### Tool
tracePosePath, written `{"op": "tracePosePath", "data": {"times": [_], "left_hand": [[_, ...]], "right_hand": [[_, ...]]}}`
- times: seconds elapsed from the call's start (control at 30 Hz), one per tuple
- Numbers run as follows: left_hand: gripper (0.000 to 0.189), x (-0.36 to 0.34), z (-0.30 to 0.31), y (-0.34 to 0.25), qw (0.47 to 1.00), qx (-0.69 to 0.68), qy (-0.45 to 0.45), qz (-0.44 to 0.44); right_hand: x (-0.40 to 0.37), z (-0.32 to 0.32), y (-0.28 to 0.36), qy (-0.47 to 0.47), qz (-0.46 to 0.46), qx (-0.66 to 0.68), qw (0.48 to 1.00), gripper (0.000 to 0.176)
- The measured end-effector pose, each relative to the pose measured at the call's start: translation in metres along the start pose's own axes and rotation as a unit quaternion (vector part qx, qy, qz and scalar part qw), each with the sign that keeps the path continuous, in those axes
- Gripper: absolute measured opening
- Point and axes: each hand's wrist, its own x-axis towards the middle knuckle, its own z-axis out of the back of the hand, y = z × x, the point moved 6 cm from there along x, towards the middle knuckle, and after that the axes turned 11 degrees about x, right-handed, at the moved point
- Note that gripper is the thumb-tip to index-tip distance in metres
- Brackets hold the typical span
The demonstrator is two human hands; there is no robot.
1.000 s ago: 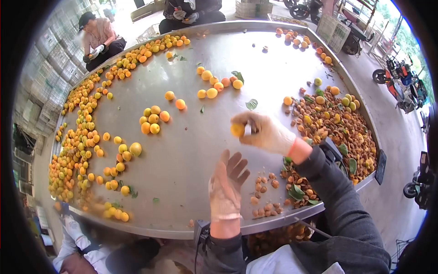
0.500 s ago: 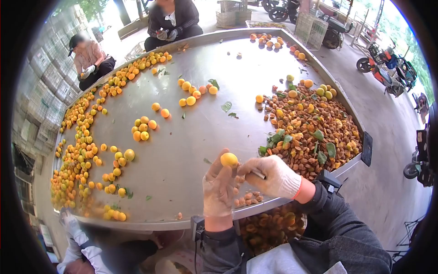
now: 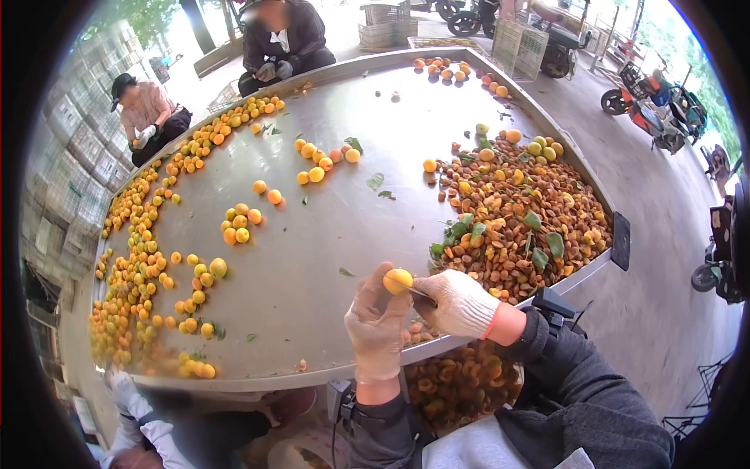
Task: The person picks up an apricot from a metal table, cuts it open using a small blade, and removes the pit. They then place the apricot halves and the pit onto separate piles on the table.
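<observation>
My left hand, in a thin glove, holds a yellow-orange apricot between thumb and fingertips above the table's near edge. Just to its right, my right hand, in a white knit glove, is closed round a small knife. The blade meets the lower right side of the fruit. Past my right hand lies a large heap of brown pits with leaves and some fruit among them. A container of halved apricots stands below the edge, under my hands.
A metal table carries loose apricots along its left side and small groups in the middle. Two people sit beyond it; another person's sleeve is at the lower left. Crates and scooters stand behind.
The knife has come against the apricot, and my right hand has moved slightly left. The view has shifted a little, so the table and heap appear further left and slightly higher.
</observation>
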Motion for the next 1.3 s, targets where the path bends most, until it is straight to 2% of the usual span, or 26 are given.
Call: {"op": "tracePosePath", "data": {"times": [0.03,0.1,0.13,0.17,0.2,0.27,0.3,0.37,0.4,0.47,0.5,0.53,0.6,0.63,0.67,0.7,0.77,0.83,0.9,0.97,1.03,1.07,1.13,1.2,1.27,1.3], "left_hand": [[0.041,-0.002,-0.003,-0.001,1.000,0.000,0.002,0.001],[0.043,-0.004,-0.006,-0.005,0.993,0.114,-0.019,-0.014],[0.043,-0.003,-0.007,-0.005,0.993,0.114,-0.017,-0.012],[0.043,-0.001,-0.006,-0.002,0.996,0.091,-0.024,0.000],[0.043,0.000,-0.006,0.001,0.997,0.067,-0.029,0.012],[0.043,0.004,-0.006,0.008,0.999,0.048,-0.015,-0.008],[0.042,0.005,-0.008,0.010,0.999,0.029,-0.002,-0.026],[0.041,0.007,-0.009,0.015,1.000,-0.009,0.023,0.001],[0.041,0.007,-0.011,0.017,0.998,-0.046,0.044,0.028],[0.041,0.011,-0.004,0.012,0.995,-0.092,0.027,0.024],[0.041,0.012,-0.001,0.010,0.990,-0.139,0.006,0.020],[0.041,0.012,-0.002,0.009,0.990,-0.139,0.005,0.021],[0.042,0.009,-0.011,0.000,0.999,-0.001,-0.004,-0.033],[0.042,0.007,-0.016,0.002,1.000,0.001,0.002,-0.030],[0.042,0.005,-0.023,0.001,0.996,0.068,0.020,-0.056],[0.042,0.003,-0.028,0.001,0.987,0.134,0.037,-0.080],[0.039,0.006,-0.028,0.004,0.989,0.101,0.060,-0.092],[0.036,0.006,-0.026,0.004,0.989,0.071,0.074,-0.102],[0.033,0.009,-0.026,0.007,0.996,0.027,0.076,-0.028],[0.037,0.013,-0.023,0.015,0.997,0.025,0.073,-0.012],[0.041,0.017,-0.022,0.021,0.997,0.022,0.072,0.006],[0.040,0.019,-0.020,0.026,0.997,-0.036,0.055,0.051],[0.040,0.021,-0.020,0.034,0.990,-0.094,0.036,0.095],[0.039,0.023,-0.028,0.034,0.970,-0.218,0.073,0.074],[0.038,0.027,-0.026,0.048,0.965,-0.236,0.091,0.070],[0.038,0.027,-0.026,0.051,0.958,-0.255,0.110,0.067]], "right_hand": [[0.000,-0.002,-0.003,0.005,-0.010,0.002,1.000,0.023],[0.001,-0.008,-0.005,0.028,-0.021,0.021,0.999,0.022],[0.001,-0.012,-0.007,0.052,-0.032,0.041,0.997,0.020],[0.000,-0.014,-0.007,0.073,-0.052,0.167,0.982,0.018],[-0.001,-0.010,-0.004,0.071,-0.053,0.168,0.982,0.018],[-0.007,-0.009,-0.001,0.144,-0.162,0.351,0.911,0.016],[-0.008,-0.007,-0.003,0.141,-0.162,0.351,0.911,0.016],[-0.017,-0.011,-0.012,0.212,-0.225,0.406,0.860,0.018],[-0.020,-0.006,-0.011,0.209,-0.224,0.407,0.861,0.018],[-0.022,0.010,-0.005,0.188,-0.151,0.281,0.929,0.026],[-0.023,0.025,-0.002,0.142,-0.073,0.253,0.954,0.027],[-0.029,0.040,-0.012,0.089,-0.151,0.279,0.944,0.024],[-0.029,0.056,0.000,-0.018,-0.173,0.344,0.923,0.029],[-0.020,0.050,-0.007,-0.042,-0.123,0.368,0.921,0.024],[-0.010,0.050,-0.006,-0.051,-0.086,0.243,0.965,0.026],[-0.005,0.048,-0.003,-0.038,-0.075,0.208,0.974,0.027],[0.001,0.046,-0.004,-0.020,-0.065,0.174,0.982,0.028],[0.006,0.041,-0.009,-0.003,-0.039,0.281,0.959,0.028],[0.008,0.037,-0.015,-0.003,-0.050,0.301,0.952,0.027],[0.009,0.037,-0.023,-0.012,-0.064,0.317,0.946,0.026],[0.010,0.041,-0.023,-0.035,0.025,0.266,0.963,0.029],[0.008,0.046,-0.019,-0.037,0.023,0.266,0.963,0.029],[0.001,0.050,-0.021,-0.027,-0.106,0.398,0.911,0.018],[-0.007,0.053,-0.028,0.000,-0.109,0.402,0.909,0.022],[-0.022,0.051,-0.029,0.008,-0.133,0.396,0.909,0.021],[-0.030,0.050,-0.029,-0.006,-0.107,0.410,0.906,0.021]]}}
